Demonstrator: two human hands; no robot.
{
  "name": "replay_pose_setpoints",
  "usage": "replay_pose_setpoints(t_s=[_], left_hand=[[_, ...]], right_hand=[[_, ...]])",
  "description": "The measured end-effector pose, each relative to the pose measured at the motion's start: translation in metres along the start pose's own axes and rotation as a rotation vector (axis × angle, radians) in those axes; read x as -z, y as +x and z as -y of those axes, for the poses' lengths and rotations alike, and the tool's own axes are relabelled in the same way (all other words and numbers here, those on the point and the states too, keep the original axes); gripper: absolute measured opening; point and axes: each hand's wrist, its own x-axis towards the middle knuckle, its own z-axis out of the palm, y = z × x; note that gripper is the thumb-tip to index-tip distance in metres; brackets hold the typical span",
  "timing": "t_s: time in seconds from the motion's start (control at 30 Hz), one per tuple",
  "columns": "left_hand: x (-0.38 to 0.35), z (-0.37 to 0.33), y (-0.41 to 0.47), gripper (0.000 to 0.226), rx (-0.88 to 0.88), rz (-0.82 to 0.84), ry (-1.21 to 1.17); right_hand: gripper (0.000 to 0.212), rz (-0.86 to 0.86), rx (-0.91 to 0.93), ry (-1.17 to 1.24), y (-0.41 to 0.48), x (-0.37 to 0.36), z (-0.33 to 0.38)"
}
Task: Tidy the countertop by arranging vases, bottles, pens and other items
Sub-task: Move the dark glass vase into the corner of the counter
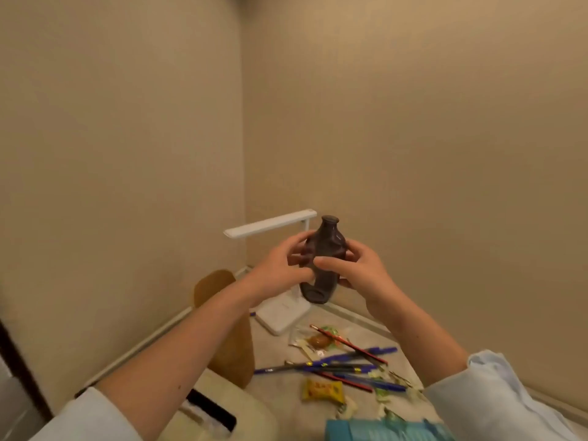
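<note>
I hold a small dark brown vase (324, 249) up in the air above the countertop, its narrow neck pointing up. My left hand (280, 265) grips its left side and my right hand (359, 268) grips its right side, thumb across the front. Below on the countertop (280, 393) lie several blue pens (346, 364) and red pencils (350, 343) in a loose heap. Sweet wrappers (318, 342) and a yellow packet (323, 391) lie among them.
A white desk lamp (270, 227) stands in the wall corner, its base (283, 313) under the vase. A tall brown vase (229, 329) stands left, partly behind my left arm. A cream container (229, 405) and a blue box (388, 429) sit near the front.
</note>
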Motion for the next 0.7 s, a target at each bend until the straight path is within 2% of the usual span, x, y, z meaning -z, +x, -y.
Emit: replay_pose_setpoints(t_s=[0.13,0.33,0.53,0.7], left_hand=[[0.071,-0.017,0.008,0.081,-0.097,-0.039,0.063],[0.137,-0.031,0.027,0.073,-0.237,-0.149,0.04],[0.153,-0.023,0.049,0.07,-0.246,-0.241,-0.036],[0.133,-0.025,0.059,0.07,-0.254,-0.257,-0.109]], right_hand=[[0.034,0.046,0.108,0.063,0.033,-0.053,0.041],[0.03,0.028,0.24,0.099,0.073,-0.11,0.083],[0.031,-0.042,0.28,0.101,0.1,-0.128,0.088],[0.029,-0.08,0.282,0.058,0.101,-0.111,0.089]])
